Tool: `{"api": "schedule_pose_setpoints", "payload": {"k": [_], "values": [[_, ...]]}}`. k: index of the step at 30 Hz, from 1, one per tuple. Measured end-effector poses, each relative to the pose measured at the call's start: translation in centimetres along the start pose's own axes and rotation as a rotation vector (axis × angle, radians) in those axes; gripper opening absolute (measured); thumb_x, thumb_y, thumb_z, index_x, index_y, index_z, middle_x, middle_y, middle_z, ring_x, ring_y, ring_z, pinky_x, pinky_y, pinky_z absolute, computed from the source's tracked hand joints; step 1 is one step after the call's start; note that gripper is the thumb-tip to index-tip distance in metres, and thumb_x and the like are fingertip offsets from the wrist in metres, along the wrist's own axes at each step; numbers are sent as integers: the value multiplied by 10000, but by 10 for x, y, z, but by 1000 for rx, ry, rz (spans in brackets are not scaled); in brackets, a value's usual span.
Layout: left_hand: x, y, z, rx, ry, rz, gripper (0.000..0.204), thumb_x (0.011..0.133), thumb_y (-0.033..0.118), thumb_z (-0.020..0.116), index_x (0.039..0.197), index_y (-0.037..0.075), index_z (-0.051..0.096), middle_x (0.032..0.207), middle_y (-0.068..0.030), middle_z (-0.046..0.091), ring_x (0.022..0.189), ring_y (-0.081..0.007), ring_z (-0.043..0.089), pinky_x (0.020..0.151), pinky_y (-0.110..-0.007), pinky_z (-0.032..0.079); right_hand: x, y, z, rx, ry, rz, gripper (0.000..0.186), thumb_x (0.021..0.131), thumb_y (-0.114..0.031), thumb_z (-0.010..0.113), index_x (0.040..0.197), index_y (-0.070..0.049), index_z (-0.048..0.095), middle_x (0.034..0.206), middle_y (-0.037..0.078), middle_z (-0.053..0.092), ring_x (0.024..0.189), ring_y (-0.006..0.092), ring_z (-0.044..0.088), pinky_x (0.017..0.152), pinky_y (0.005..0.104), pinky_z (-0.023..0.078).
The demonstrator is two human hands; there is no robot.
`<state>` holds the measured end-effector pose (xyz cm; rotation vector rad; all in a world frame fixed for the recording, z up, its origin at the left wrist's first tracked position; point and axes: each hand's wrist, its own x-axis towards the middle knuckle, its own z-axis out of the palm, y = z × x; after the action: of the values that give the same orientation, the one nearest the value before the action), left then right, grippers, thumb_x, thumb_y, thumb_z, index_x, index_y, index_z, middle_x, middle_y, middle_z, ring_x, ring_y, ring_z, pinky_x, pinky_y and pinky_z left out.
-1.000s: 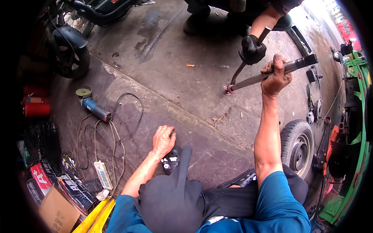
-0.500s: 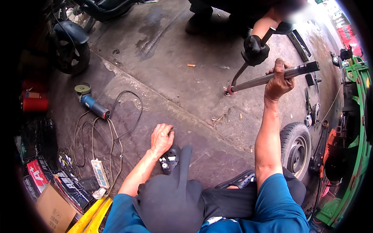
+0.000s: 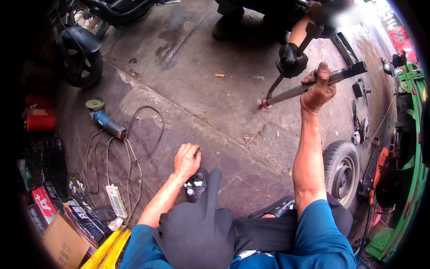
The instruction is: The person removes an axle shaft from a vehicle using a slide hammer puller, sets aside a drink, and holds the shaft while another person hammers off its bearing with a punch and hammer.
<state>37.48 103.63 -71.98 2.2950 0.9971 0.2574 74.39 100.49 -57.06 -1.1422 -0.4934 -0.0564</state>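
Observation:
My right hand (image 3: 319,92) is wrapped round a long grey metal shaft (image 3: 289,93), thumb up along its side. The shaft slants down to the left, and its reddish, ring-like end (image 3: 264,104) rests at the concrete floor. A co-worker's black-gloved hand (image 3: 292,60) grips a dark metal bar (image 3: 277,84), whose lower tip meets that end. Above the glove is a dark, blocky hammer-like head (image 3: 315,30); what holds it is blurred. My left hand (image 3: 187,159) hangs loosely by my knee above a black clog (image 3: 195,184), fingers bent, with nothing visible in it.
A blue angle grinder (image 3: 107,122) with looping cables lies left, near a white power strip (image 3: 116,201). A wheel (image 3: 341,172) stands beside my right arm, and a green metal frame (image 3: 416,157) rises far right. A motorcycle wheel (image 3: 83,67) is at upper left.
The hammer-like head has come into view by the bar's upper end. My right hand and the shaft's upper end have shifted slightly. My left hand stays where it was.

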Motion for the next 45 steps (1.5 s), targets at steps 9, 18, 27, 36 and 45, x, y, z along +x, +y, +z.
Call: {"api": "schedule_pose_setpoints", "payload": {"k": [9, 18, 27, 36, 45], "values": [[-2, -2, 0, 31, 28, -4, 203, 742, 85, 634, 936, 29, 617, 900, -121, 592, 896, -322, 548, 807, -404, 446, 1, 3, -1, -37, -178, -19, 150, 867, -89, 631, 806, -25, 510, 549, 43, 488, 437, 121, 480, 434, 256, 437], [-1, 0, 0, 30, 9, -7, 198, 759, 108, 619, 939, 25, 616, 918, -126, 598, 915, -328, 552, 820, -407, 449, -3, 6, 1, -61, -145, -78, 169, 860, -75, 632, 777, -25, 494, 509, 26, 434, 401, 104, 438, 397, 238, 398], [2, 4, 1, 18, -2, -7, 190, 759, 99, 619, 934, 26, 616, 908, -120, 600, 904, -325, 554, 808, -401, 453, -7, 5, 1, -36, -27, -99, 138, 838, -82, 631, 794, -17, 518, 502, 32, 420, 405, 121, 435, 411, 253, 410], [3, 0, 0, 16, 28, 2, 187, 756, 100, 623, 927, 25, 617, 907, -119, 601, 903, -321, 558, 809, -397, 454, 13, -16, -22, -176, -418, 138, 237, 802, -132, 647, 955, 42, 598, 698, 71, 582, 558, 129, 563, 542, 256, 493], [5, 4, 1, 12, 17, 18, 188, 758, 101, 622, 931, 29, 617, 915, -127, 605, 908, -328, 559, 824, -403, 447, -4, -5, -3, 99, -283, 69, 207, 831, -159, 698, 838, 10, 579, 575, 21, 529, 504, 94, 522, 517, 244, 478]]}}
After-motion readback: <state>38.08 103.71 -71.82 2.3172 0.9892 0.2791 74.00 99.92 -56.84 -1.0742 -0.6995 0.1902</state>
